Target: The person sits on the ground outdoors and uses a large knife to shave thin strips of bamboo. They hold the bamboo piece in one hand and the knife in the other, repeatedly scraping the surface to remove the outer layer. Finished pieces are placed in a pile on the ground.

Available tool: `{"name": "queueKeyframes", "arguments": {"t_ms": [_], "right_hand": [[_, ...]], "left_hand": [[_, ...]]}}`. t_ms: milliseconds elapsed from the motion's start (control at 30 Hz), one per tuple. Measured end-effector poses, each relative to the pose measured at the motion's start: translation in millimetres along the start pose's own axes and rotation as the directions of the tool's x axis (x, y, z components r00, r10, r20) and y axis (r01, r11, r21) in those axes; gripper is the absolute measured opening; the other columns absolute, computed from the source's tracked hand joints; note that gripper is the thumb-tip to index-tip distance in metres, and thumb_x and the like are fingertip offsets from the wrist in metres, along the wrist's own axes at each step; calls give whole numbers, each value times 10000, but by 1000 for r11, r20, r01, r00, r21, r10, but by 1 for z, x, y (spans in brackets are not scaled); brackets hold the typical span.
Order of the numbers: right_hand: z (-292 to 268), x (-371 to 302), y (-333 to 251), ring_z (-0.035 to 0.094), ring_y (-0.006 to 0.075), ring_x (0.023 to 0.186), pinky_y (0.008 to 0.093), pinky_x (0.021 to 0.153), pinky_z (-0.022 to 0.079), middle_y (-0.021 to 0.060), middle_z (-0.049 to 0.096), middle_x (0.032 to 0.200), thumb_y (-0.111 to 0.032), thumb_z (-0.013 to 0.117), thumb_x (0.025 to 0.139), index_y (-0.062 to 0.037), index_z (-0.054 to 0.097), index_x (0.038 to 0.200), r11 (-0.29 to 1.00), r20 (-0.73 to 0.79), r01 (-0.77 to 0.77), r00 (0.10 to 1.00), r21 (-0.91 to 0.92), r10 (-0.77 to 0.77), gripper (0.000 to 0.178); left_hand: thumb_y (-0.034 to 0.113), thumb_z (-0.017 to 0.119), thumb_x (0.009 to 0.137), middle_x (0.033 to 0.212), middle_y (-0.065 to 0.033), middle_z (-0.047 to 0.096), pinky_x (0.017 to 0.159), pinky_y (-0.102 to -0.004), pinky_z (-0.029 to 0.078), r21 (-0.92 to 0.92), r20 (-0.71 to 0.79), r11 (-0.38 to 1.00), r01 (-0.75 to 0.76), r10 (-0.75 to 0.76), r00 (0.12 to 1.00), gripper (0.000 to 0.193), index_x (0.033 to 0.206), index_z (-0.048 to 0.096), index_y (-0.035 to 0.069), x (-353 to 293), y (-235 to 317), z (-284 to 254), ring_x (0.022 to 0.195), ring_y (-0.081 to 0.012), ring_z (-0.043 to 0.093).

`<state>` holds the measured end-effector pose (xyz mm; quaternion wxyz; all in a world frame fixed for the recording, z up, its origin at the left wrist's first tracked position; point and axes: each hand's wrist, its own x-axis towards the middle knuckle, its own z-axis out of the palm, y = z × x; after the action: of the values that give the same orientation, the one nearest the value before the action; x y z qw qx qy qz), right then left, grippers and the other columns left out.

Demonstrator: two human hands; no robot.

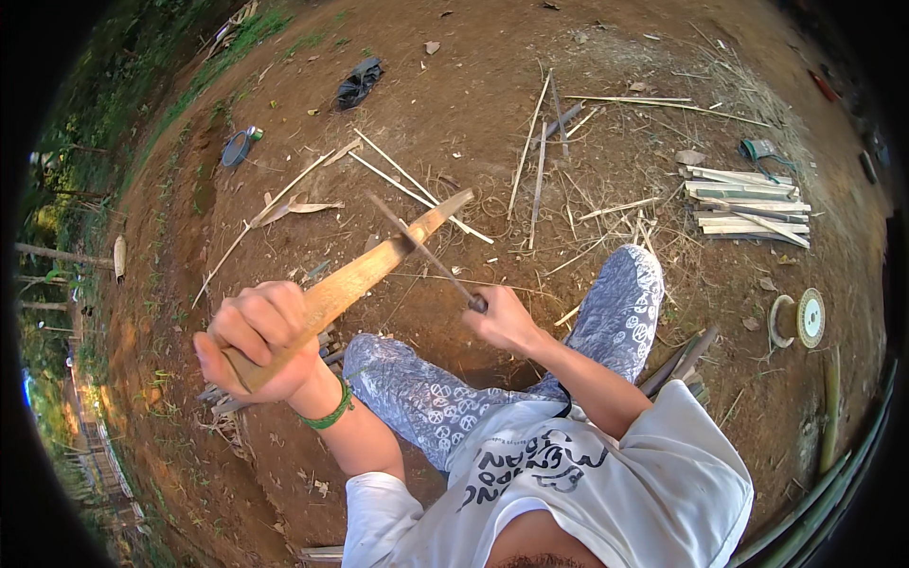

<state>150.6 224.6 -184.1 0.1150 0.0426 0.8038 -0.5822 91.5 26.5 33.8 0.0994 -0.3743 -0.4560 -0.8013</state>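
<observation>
My left hand (258, 327) is wrapped round the near end of a long, flat, yellowish-brown strip of bamboo or wood (355, 284). The strip slants up and away to the right, its far part narrowing. In my right hand (504, 322) is the dark handle of a thin-bladed knife (440, 268). Its narrow blade lies across the strip near the far end, pointing up and left, and is slightly blurred. At the crossing, the strip has a dark notch or shadow; I cannot tell which. Both hands are above my bent legs.
A stack of split bamboo strips (753, 208) lies at the right, with a spool (810, 317) nearer me. Loose sticks (417, 180) and shavings litter the dirt ahead. A black plastic bag (359, 83) and a round blue-grey object (237, 149) lie farther off. Green poles (814, 511) run along the lower right.
</observation>
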Motion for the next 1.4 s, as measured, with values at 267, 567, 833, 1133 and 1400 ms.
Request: {"name": "queueKeyframes", "arguments": {"t_ms": [267, 567, 833, 1133, 1400], "right_hand": [[-17, -8, -18, 631, 350, 547, 462, 608, 499, 213, 619, 604, -205, 654, 764, 41, 627, 771, 994, -19, 113, 993, 5, -113, 248], [7, -5, -10, 628, 294, 576, 434, 604, 514, 219, 623, 632, -194, 626, 735, 49, 656, 794, 983, -85, 180, 980, -29, -182, 252], [7, 13, 5, 671, 421, 702, 482, 704, 534, 279, 650, 708, -208, 616, 765, 38, 678, 800, 988, -65, 45, 996, -147, -55, 256], [5, 91, 94, 691, 437, 871, 480, 810, 536, 302, 695, 890, -302, 628, 767, 69, 708, 887, 940, -167, -265, 958, -213, 233, 398], [5, 53, 78, 704, 369, 893, 441, 803, 550, 271, 706, 907, -283, 637, 784, 41, 714, 969, 958, -105, -285, 954, -26, 281, 381]], "left_hand": [[252, 496, 926, 412, -9, 427, 366, -268, 289, -53, 424, 994, 99, -67, 903, 470, 489, 384, 120, 1, -6, 19, 309, -149, 373], [272, 424, 955, 433, 2, 370, 389, -287, 228, 1, 139, 1000, -19, 18, 990, 468, 513, 359, 133, -9, -7, 17, 353, -124, 322], [283, 454, 949, 429, -26, 397, 373, -279, 246, -70, 43, 997, -25, 28, 999, 462, 525, 387, 111, -10, -4, 4, 335, -127, 323], [533, 374, 1004, 553, -9, 367, 527, -296, 291, -76, -51, 997, 2, -6, 999, 577, 616, 415, 108, -14, -13, 14, 464, -130, 292], [595, 546, 951, 657, -15, 374, 494, -246, 292, 425, -233, 874, -236, 357, 905, 535, 1002, 375, 91, -43, -34, 36, 518, -93, 316]]}}
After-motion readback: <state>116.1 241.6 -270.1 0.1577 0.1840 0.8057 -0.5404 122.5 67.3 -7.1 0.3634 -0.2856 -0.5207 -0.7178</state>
